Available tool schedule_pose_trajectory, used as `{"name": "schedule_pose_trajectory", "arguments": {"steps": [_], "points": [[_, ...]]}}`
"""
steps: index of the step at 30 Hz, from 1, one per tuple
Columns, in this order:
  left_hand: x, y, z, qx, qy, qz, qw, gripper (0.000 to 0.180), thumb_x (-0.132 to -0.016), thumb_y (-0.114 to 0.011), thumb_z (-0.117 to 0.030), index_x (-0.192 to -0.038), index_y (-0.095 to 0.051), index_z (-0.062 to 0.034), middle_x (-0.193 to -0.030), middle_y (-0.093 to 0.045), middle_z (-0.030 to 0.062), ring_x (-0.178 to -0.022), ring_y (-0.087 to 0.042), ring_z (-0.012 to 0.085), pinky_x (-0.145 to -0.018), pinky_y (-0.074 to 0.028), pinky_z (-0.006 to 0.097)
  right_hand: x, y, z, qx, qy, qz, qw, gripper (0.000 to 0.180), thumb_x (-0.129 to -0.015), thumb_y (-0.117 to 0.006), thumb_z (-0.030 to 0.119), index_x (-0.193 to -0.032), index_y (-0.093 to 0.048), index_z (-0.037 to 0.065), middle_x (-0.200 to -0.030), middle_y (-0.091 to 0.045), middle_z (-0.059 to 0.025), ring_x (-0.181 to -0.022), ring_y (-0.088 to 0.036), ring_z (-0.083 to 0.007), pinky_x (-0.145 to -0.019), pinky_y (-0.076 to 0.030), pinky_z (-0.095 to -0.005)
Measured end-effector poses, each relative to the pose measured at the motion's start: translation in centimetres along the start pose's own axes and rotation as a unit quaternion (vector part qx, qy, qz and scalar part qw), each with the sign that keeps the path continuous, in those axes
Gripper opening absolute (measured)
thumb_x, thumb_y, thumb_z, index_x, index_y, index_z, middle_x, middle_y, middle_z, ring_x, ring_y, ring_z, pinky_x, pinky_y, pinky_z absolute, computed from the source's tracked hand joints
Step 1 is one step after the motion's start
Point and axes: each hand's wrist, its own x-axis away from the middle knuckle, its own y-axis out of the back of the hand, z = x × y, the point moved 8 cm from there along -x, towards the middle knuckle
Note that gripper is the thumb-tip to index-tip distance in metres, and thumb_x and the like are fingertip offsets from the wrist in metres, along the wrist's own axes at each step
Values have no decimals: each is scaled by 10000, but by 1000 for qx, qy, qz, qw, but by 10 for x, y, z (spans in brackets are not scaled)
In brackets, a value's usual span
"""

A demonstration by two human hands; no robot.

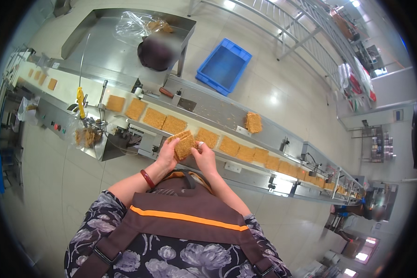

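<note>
A small stack of square golden-brown crispy cakes (185, 145) is held between my two hands, just above the near edge of the conveyor belt. My left hand (167, 154) grips the stack from the left, its thumb on top. On the other side, my right hand (204, 156) has its fingers closed on the stack's right edge; a ring shows on one finger. Similar flat cakes (154, 118) lie in a row along the pale belt (193, 131), running on toward the far right. What lies under the stack is hidden.
Beyond the belt, a steel ledge (217, 111) carries another stack of cakes (253, 123) and a scraper with a brown handle (166, 92). A blue crate (224, 67) stands on the floor. A person in a dark cap (155, 52) is by the steel table (97, 34).
</note>
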Motion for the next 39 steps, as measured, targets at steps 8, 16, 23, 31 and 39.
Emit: {"name": "schedule_pose_trajectory", "arguments": {"steps": [8,16,23,31,39], "points": [[16,0,-2,-23,31,-66,997,325,-927,-546,-293,-1203,-422,-176,-1158,-558,71,-992,-586,243,-692,-530,429,-5,83,-85,-203,-105,-163,960,175,-884,-651,120,-983,-595,-12,-824,-631,-64,-668,-599,-116,-585,-505,-242],[23,-4,6,-30,47,-58,997,348,-929,-553,-299,-1219,-411,-169,-1159,-556,80,-1006,-583,251,-702,-535,428,-17,93,-95,-130,-136,-172,967,220,-892,-591,117,-1035,-591,-49,-798,-657,-91,-661,-631,-144,-563,-505,-281],[24,-7,14,-31,65,-49,996,350,-940,-528,-307,-1241,-419,-166,-1180,-559,85,-1022,-585,252,-711,-541,427,7,141,-93,279,-100,-190,936,251,-877,-570,176,-1063,-618,16,-860,-657,-150,-744,-660,-321,-664,-523,-421],[27,1,12,-34,72,-40,996,347,-946,-511,-306,-1245,-440,-145,-1182,-568,98,-1003,-601,265,-707,-553,420,-10,101,-19,275,71,-148,947,262,-851,-636,261,-1012,-640,54,-1021,-574,-127,-904,-602,-324,-747,-507,-427],[38,21,1,-27,76,-60,995,347,-954,-491,-317,-1246,-447,-133,-1172,-571,95,-992,-601,262,-699,-555,414,-64,31,-2,380,9,-178,908,335,-785,-717,300,-986,-622,49,-1004,-541,-114,-1002,-533,-293,-774,-496,-404]]}}
